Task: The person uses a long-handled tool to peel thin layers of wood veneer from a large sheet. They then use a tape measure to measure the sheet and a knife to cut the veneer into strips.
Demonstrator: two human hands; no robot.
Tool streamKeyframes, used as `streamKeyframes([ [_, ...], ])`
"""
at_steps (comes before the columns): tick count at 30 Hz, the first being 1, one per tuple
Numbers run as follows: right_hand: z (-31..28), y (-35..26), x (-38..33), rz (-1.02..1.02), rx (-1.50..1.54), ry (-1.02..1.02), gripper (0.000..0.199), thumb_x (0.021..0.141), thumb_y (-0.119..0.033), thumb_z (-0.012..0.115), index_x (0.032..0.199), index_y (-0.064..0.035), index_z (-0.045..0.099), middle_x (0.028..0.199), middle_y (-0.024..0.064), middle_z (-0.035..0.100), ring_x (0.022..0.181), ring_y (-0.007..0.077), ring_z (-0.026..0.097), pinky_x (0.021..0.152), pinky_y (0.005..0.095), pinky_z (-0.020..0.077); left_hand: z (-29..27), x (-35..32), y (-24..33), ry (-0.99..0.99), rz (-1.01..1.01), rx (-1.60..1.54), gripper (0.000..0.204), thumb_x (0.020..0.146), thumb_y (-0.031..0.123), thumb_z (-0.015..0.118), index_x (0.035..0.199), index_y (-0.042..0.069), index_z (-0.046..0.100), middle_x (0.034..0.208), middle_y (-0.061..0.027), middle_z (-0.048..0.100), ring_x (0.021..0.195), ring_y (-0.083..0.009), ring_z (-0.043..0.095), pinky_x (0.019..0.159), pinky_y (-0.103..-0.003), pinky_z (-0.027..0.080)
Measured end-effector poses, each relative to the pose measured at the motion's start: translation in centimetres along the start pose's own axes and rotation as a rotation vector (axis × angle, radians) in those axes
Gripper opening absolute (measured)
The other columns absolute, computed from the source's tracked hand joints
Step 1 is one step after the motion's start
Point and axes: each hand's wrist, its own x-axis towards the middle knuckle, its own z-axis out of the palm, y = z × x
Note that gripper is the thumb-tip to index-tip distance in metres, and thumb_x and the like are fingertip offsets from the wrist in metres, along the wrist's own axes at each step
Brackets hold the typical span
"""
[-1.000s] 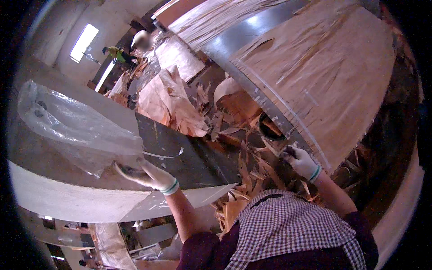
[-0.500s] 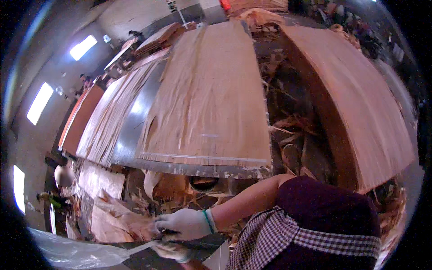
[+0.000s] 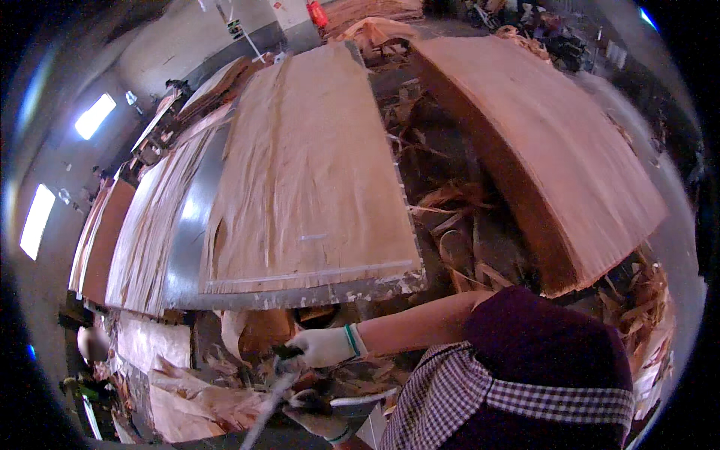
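My right hand (image 3: 328,348), in a white glove with a green cuff edge and dark-stained fingertips, reaches left below the front edge of a veneer-topped table. Its fingers are closed on a whitish, translucent plastic strip (image 3: 268,409), which slants down to the lower edge and is blurred by motion. Just below, my gloved left hand (image 3: 315,417) has its fingers curled. A narrow white rod-like piece (image 3: 364,400) sticks out to the right beside its dark-stained fingers. Whether the hand grips that piece is unclear.
A long sheet of wood veneer (image 3: 315,180) covers the table ahead. To the right stands a tall veneer stack (image 3: 555,150); scraps (image 3: 450,199) fill the gap between. More veneer (image 3: 150,217) lies left. Torn sheets (image 3: 191,405) are piled lower left, near another person (image 3: 94,341).
The view has swung, so the tables sit further left. My right hand has risen away from my left. The broad plastic sheet at lower left is out of view; a narrow strip hangs from the right hand.
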Motion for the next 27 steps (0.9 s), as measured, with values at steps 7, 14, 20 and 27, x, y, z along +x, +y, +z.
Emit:
streamKeyframes([
  [7, -1.7, 8.6, -4.9, 0.367, -0.423, 0.038, 0.042, 0.084, -0.040, 0.061, 0.093, 0.0014, 0.063, 0.084, 0.0228, 0.064, 0.076, 0.0288, 0.062, 0.071, 0.0402, 0.0464, 7.1, 0.2, -2.3, -0.090, -0.015, 1.101, 0.066, 0.089, 0.059, 0.034, 0.087, -0.001, 0.061, 0.079, -0.0132, 0.063, 0.071, -0.0270, 0.064, 0.060, -0.036, 0.050],
  [14, -5.3, 15.9, -8.7, 0.405, -0.446, 0.045, 0.031, 0.081, -0.031, 0.061, 0.091, -0.0022, 0.065, 0.083, 0.0187, 0.066, 0.071, 0.0273, 0.062, 0.069, 0.0394, 0.0472, 1.1, -0.8, -11.2, -0.381, -0.365, 0.931, 0.026, 0.089, 0.016, 0.050, 0.108, 0.000, 0.058, 0.099, -0.0193, 0.064, 0.091, -0.0324, 0.063, 0.078, -0.037, 0.049],
  [20, -9.7, 27.8, -6.0, 0.705, -0.716, 0.250, 0.047, 0.081, -0.043, 0.054, 0.096, -0.0006, 0.066, 0.097, 0.0246, 0.063, 0.096, 0.0388, 0.059, 0.085, 0.0454, 0.0457, -10.1, 6.3, -13.3, -0.853, -0.614, 1.805, 0.013, 0.082, 0.011, 0.060, 0.093, 0.006, 0.065, 0.088, -0.0140, 0.066, 0.081, -0.0282, 0.063, 0.069, -0.035, 0.052],
  [27, -13.5, 36.1, 7.4, 0.681, -0.245, 0.628, 0.071, 0.086, -0.062, 0.042, 0.126, -0.0039, 0.052, 0.126, 0.0195, 0.054, 0.116, 0.0348, 0.051, 0.098, 0.0393, 0.0383, -5.8, 15.0, -18.5, -0.226, -0.156, 1.929, 0.072, 0.079, 0.010, 0.060, 0.142, 0.007, 0.025, 0.147, -0.0151, 0.028, 0.136, -0.0301, 0.025, 0.113, -0.048, 0.016],
])
